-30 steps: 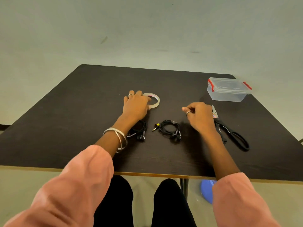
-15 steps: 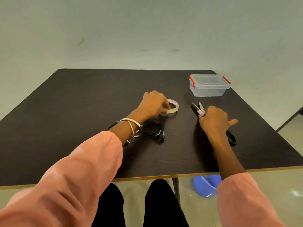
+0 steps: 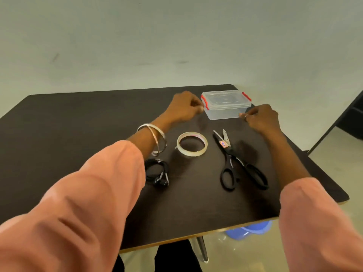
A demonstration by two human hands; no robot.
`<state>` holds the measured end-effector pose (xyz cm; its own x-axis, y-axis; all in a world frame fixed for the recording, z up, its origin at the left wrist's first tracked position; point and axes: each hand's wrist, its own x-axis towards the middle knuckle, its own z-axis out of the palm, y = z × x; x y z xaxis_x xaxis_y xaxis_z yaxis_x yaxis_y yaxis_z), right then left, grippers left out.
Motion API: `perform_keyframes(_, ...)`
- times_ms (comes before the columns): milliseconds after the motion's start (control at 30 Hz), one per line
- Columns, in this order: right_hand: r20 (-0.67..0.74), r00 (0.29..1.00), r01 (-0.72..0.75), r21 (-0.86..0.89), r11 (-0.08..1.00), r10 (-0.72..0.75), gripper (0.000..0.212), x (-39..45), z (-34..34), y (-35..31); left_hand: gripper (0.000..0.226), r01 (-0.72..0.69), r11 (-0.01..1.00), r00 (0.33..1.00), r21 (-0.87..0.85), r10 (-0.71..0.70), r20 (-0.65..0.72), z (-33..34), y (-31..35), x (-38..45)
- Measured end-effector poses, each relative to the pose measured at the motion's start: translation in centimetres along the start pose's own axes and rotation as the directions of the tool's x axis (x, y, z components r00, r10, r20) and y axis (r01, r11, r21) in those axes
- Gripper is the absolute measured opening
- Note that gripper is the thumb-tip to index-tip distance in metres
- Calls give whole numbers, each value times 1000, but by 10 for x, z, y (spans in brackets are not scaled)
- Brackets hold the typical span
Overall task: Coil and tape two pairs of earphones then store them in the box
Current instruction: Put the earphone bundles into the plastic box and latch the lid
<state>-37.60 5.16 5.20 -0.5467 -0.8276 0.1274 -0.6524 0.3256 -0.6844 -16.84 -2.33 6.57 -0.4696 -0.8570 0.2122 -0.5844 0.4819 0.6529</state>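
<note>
While both hands are flanking box (image 3: 225,107) at far right of surface (image 3: 78,124), left hand (image 3: 184,107) fingers curling by red latch, right hand (image 3: 263,118) fingers curling at opposite end; contents of either grip indiscernible. Coiled earphones (image 3: 157,172) lying nearer, under left forearm.

Left sleeve (image 3: 82,193) hides part of the earphones (image 3: 157,172); both hands' fingertips blur at the box (image 3: 225,110), contact unclear.

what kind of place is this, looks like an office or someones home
Hard to say: probably a plain indoor room set up for the task. A bare pale wall, a dark table and a glossy tiled floor show; nothing homely.
</note>
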Motion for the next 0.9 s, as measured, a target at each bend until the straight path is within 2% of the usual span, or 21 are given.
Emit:
perform_keyframes(67, -45, 998, -35, 78, 996, 38, 41, 18, -2, -3, 21, 194, 956, 976, -218, -211, -59, 14, 0, 26)
perform_keyframes(133, -60, 994, -77, 136, 988, 86, 46, 32, 1, -2, 22, 338, 861, 931, -381, -365, 0, 27, -3, 46)
perform_keyframes(233, 6, 996, -86, 270, 959, 87, 49, 45, 12, 2, 24, 436, 700, 890, -566, -428, 157, 40, -2, 57)
perform_keyframes(333, 15, 996, -92, 360, 929, 93, 48, 53, 20, 7, 31, 444, 571, 881, -691, -419, 220, 44, 2, 61)
perform_keyframes(467, -81, 986, -94, 433, 896, 143, 27, 56, 23, 5, 28, 401, 561, 891, -724, -424, 164, 37, 3, 60)
perform_keyframes(567, -129, 983, -63, 446, 893, 134, 23, 48, 23, -7, 21, 364, 563, 889, -742, -447, 96, 22, -3, 53)
perform_keyframes(700, -105, 993, 11, 490, 872, 46, 4, 22, 26, -43, 30, 332, 595, 862, -732, -507, -22, -17, -24, 25)
perform_keyframes(733, -89, 996, 34, 495, 868, 12, 7, 13, 29, -53, 28, 325, 595, 854, -735, -518, -42, -29, -31, 14)
perform_keyframes(833, -39, 996, 91, 528, 844, -82, 14, -17, 43, -85, 13, 303, 545, 838, -782, -544, -55, -63, -54, -23)
perform_keyframes(900, -12, 993, 104, 549, 829, -116, 7, -35, 59, -104, 8, 278, 500, 815, -820, -574, -74, -85, -71, -51)
